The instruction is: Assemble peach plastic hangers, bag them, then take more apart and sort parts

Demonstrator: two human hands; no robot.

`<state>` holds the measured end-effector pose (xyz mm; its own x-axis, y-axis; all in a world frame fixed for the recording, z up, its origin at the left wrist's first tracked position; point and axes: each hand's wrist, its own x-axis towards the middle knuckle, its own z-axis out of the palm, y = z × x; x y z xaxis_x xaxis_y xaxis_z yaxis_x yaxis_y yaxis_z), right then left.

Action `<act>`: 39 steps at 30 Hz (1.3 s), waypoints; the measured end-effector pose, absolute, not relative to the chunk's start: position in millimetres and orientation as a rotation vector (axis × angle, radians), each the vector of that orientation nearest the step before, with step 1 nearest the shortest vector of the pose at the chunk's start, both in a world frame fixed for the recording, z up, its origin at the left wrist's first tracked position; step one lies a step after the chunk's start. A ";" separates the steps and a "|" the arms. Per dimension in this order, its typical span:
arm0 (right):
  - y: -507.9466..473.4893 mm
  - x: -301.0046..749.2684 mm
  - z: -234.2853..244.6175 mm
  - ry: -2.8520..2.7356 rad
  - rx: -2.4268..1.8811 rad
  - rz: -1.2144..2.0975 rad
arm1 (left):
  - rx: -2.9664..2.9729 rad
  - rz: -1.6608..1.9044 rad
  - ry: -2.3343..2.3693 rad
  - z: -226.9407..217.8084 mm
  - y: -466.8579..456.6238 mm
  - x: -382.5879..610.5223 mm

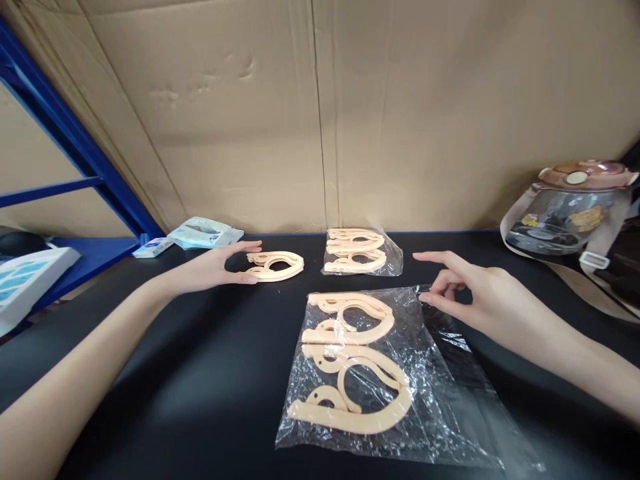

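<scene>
My left hand (217,267) spans the narrow end of a beige folding hanger (293,267), with thumb and fingers on its two sides; the hanger lies folded on the black table. In front, a clear plastic bag (435,400) lies flat, holding beige folded hangers (385,417) side by side. My right hand (467,287) is held by the bag's upper right corner, index finger stretched out and thumb apart from it, the other fingers curled. Nothing shows between those fingers. Behind the big bag is a smaller clear bag (394,260) with more folded hangers (355,264).
A clear drink bottle (560,220) with a brown lid and strap stands at the back right. At the back left are a light blue packet (205,232) and a small white box (153,247). A blue metal frame (103,157) rises on the left; cardboard (240,120) walls the back.
</scene>
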<state>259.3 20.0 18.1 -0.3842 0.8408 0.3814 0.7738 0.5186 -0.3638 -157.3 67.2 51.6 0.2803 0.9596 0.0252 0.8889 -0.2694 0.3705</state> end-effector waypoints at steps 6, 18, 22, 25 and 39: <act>19.4 259.5 18.3 -2.234 -1.319 0.164 | 2.270 0.380 1.684 57.5 60.0 -148.5; 17.3 256.2 19.8 -2.250 -1.307 0.207 | 2.262 0.350 1.678 38.4 83.4 -166.4; 16.9 254.6 21.5 -2.242 -1.319 0.220 | 2.280 0.408 1.696 38.5 82.8 -164.1; 17.0 254.9 23.2 -2.222 -1.323 0.215 | 2.384 0.466 1.705 41.2 80.5 -160.1; -7.2 237.4 33.3 -2.276 -0.993 -0.102 | 2.840 0.871 1.405 53.5 19.6 -59.6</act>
<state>237.4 -7.2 33.3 -0.5060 0.6309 0.5881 0.6808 0.7108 -0.1768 -59.6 19.6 53.5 0.4968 0.6967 0.5175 0.7732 -0.6261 0.1007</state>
